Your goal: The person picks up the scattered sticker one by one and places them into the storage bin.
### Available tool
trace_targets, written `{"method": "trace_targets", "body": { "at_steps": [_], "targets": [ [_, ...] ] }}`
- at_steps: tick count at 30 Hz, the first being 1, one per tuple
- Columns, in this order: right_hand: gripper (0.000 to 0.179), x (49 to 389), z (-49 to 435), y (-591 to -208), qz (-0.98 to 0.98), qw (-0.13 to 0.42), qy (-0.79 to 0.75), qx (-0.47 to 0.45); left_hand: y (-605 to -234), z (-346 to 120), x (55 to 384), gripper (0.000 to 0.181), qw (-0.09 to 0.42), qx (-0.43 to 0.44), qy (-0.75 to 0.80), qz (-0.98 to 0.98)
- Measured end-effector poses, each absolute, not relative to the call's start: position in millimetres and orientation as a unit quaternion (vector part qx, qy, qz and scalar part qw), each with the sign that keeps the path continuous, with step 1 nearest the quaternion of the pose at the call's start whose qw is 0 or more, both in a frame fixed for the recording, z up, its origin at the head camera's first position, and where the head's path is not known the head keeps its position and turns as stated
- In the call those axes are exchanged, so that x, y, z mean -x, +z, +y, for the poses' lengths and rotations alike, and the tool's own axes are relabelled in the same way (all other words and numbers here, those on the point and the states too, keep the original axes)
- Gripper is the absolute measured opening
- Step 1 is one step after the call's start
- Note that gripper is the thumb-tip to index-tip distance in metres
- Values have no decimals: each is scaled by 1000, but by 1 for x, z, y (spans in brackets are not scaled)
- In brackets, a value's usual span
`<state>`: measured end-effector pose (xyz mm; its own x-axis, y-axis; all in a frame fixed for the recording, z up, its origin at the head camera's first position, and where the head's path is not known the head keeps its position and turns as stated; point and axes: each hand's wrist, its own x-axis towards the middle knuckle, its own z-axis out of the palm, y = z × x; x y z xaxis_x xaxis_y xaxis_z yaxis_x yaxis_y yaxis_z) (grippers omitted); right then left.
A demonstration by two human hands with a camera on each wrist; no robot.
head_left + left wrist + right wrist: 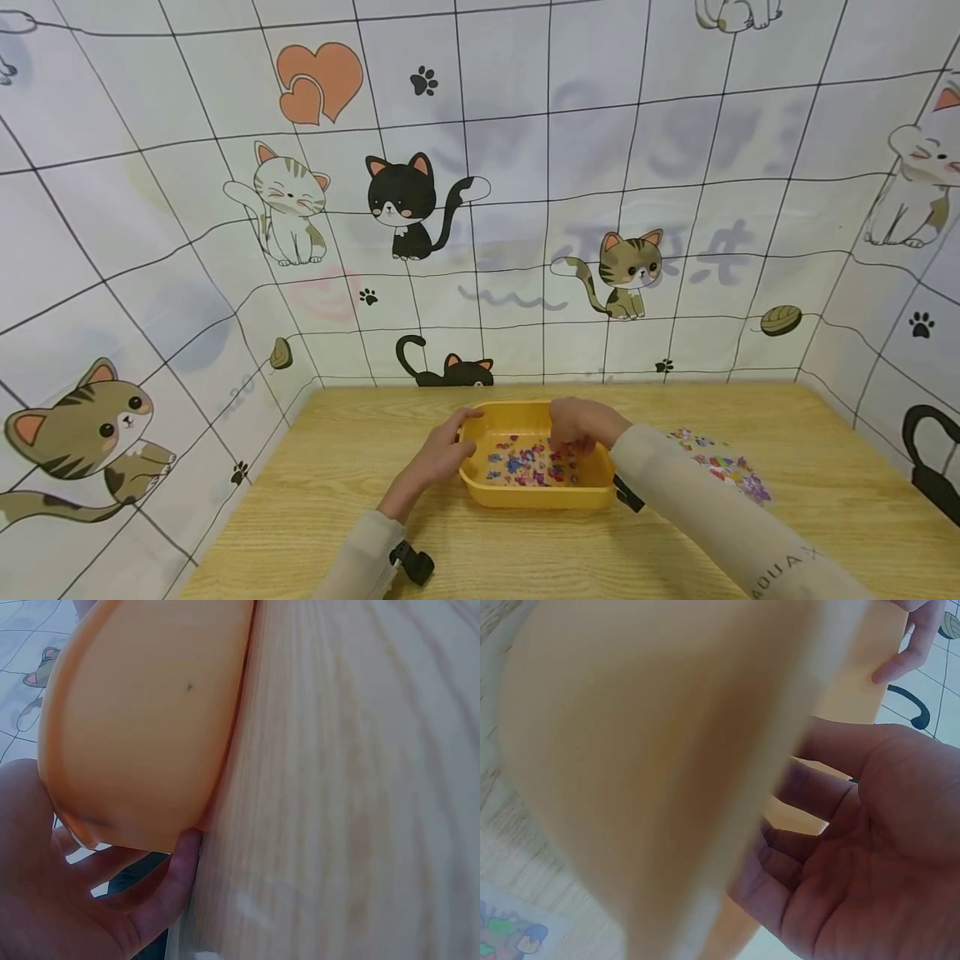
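A yellow plastic basin [536, 498] stands on the wooden table, with many small multicoloured pieces [525, 462] scattered over its floor. My left hand [438, 454] grips the basin's left end, thumb at the rim. In the left wrist view, the fingers [180, 874] of that hand reach along the basin's outer wall, one fingertip low near the table. Over the right rim, my right hand [581, 423] reaches down inside with bent fingers among the pieces. In the right wrist view the basin's blurred rim covers those fingertips, so I cannot tell whether they pinch a piece.
A flat clear sheet or bag with colourful printed figures [723, 468] lies on the table [360, 425], right of the basin and partly behind my right sleeve [697, 492]. Walls covered in cat-print tile sheeting [510, 275] stand behind and at both sides.
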<state>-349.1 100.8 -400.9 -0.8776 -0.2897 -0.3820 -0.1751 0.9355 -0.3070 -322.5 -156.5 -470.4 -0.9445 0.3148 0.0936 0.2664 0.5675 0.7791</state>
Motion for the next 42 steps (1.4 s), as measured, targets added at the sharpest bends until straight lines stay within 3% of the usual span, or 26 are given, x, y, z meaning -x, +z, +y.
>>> {"method": "trace_targets", "body": {
  "at_steps": [11, 19, 24, 42],
  "targets": [
    [35, 350, 125, -377, 957, 167, -173, 165, -472, -157, 322, 55, 28, -163, 435, 885],
    [36, 336, 161, -350, 931, 132, -234, 246, -472, -157, 323, 55, 22, -168, 431, 886],
    [31, 325, 186, -342, 925, 103, -272, 246, -469, -157, 323, 56, 25, -167, 437, 883],
    [27, 294, 262, -365, 911, 58, -349, 213, -471, -157, 322, 56, 18, -170, 429, 887]
  ]
}}
